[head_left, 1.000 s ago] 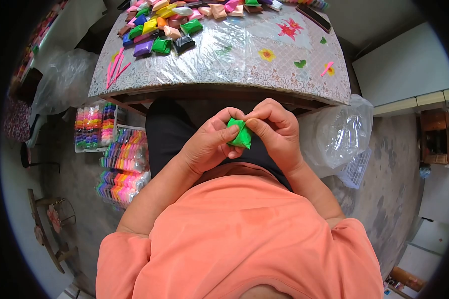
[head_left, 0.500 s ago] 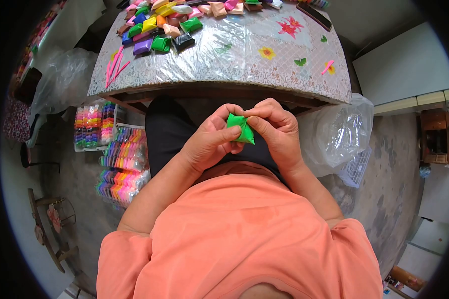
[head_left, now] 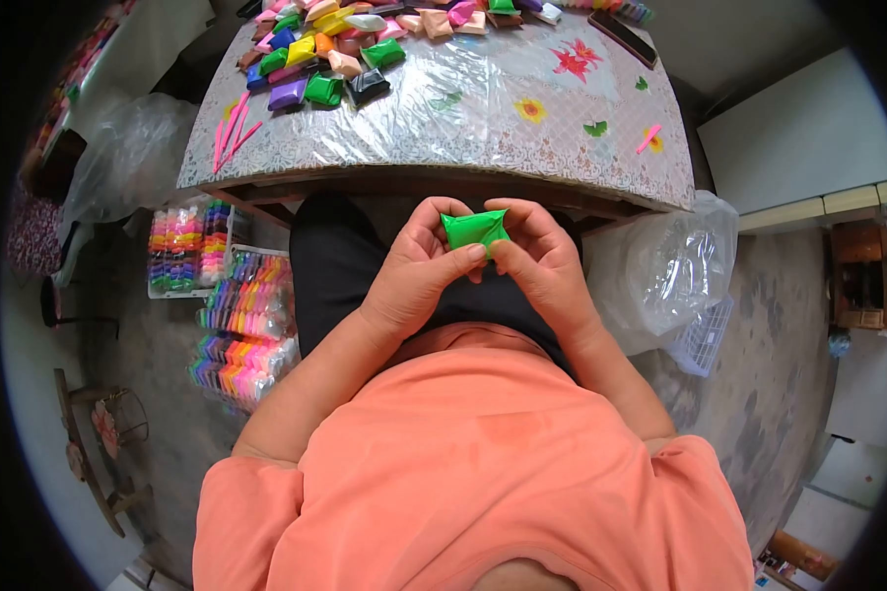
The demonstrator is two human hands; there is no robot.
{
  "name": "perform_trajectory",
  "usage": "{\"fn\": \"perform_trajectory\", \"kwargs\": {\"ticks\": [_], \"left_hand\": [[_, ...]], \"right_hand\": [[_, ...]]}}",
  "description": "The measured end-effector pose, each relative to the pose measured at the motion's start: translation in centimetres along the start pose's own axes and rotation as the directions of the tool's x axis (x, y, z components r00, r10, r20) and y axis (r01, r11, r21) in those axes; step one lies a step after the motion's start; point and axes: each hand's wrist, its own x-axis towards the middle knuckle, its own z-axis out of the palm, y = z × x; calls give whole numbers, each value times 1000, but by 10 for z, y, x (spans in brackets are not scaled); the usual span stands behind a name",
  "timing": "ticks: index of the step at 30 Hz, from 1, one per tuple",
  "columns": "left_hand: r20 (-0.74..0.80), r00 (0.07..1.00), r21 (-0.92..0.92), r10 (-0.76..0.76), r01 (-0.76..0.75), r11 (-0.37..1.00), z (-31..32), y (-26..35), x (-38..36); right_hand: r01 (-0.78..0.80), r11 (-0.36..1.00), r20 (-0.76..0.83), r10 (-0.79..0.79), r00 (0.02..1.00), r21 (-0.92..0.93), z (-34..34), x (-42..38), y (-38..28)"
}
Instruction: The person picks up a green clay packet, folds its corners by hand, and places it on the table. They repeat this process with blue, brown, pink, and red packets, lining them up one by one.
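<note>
A small bright green packet, shaped like a tiny pillow with pointed corners, is held over my lap between both hands. My left hand pinches its left side, thumb on the near face and fingers behind. On the packet's right side, my right hand grips with its thumb and fingers. Parts of the fingers behind the packet are hidden. Beyond the hands, a heap of similar packets in many colours lies on the table.
Thin pink sticks lie at the table's left, another pink stick and a phone at the right. Trays of colourful packs stand on the floor at left. At right are a clear plastic bag and a pale basket.
The green packet has turned from a slanted position to lying level, its broad face showing. My right hand has shifted from the packet's top corner to its right side.
</note>
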Motion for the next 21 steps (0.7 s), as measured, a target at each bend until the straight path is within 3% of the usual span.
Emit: {"fn": "perform_trajectory", "kwargs": {"ticks": [2,5,8,21], "left_hand": [[12,1000,28,14,-14,1000,0,0,0],[-38,998,-148,-49,43,988,5,8,-4],[-81,993,-196,-86,69,978,-6,1,-5],[25,999,-38,-41,42,998,1,4,-13]], "right_hand": [[-1,999,14,2,1000,-47,0,0,0],[-21,996,-38,17,999,-87,-5,0,5],[-24,998,-60,21,998,-52,-10,-1,5],[-30,1000,-51,30,998,-4,-14,-7,-2]]}}
